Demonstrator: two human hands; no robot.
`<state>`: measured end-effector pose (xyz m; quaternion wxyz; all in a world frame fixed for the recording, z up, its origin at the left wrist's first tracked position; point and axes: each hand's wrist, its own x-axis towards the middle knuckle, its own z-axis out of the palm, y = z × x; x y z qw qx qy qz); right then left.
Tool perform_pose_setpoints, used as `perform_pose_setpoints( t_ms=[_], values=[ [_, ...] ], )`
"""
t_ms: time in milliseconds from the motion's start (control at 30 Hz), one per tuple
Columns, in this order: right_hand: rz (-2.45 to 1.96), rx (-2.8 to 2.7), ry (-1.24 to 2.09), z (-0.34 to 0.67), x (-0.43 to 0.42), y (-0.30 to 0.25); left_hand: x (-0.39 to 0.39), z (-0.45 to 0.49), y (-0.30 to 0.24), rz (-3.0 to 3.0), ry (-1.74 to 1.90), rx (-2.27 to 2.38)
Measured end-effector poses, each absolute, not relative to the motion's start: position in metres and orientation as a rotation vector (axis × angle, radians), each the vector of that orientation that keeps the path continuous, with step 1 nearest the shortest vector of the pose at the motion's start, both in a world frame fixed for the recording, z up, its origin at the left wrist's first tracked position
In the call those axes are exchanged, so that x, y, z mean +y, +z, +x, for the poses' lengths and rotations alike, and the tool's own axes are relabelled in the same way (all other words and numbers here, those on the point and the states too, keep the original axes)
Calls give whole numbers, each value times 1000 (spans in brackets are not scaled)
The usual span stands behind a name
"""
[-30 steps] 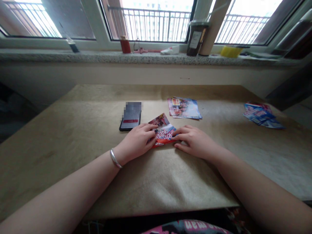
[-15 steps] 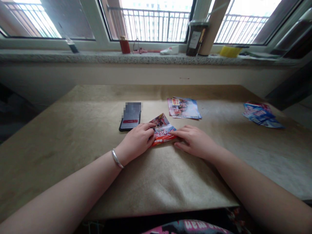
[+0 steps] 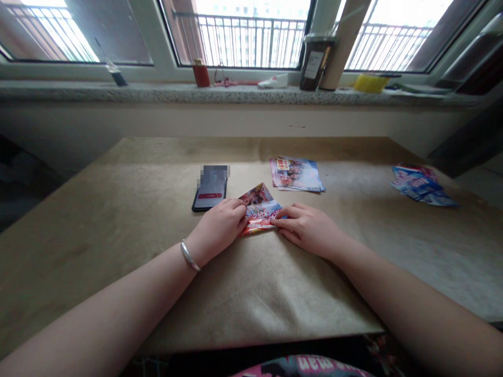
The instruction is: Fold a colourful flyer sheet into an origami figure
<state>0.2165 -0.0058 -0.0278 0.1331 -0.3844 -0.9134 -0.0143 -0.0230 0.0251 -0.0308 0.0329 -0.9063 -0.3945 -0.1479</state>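
Head view: on the brown worktop a dark phone is seen lying flat, screen up, just left of and beyond the work. The left hand, with a silver bangle at the wrist, is pressed onto the left edge of a folded colourful leaflet, the fingers curled over and pinching it. The leaflet is laid flat between the two hands, its long axis tilted from near-left up toward far-right, one corner pointing away toward the window. The right hand is held against its right edge, fingertips pinching the paper; both hands are equally close. Beyond, a stack of leaflets is seen well apart, and another pile far right. No container is on the worktop; a red cup and a dark jar stand on the windowsill, contents not discernible.
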Motion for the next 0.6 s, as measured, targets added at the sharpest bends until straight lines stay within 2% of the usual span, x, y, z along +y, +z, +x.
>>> perform_pose_setpoints(
  t_ms=[600],
  values=[
    [-1172,-2632,-54,216,-1,-35,25,-23,-28,-2788,-439,-1259]
  ],
)
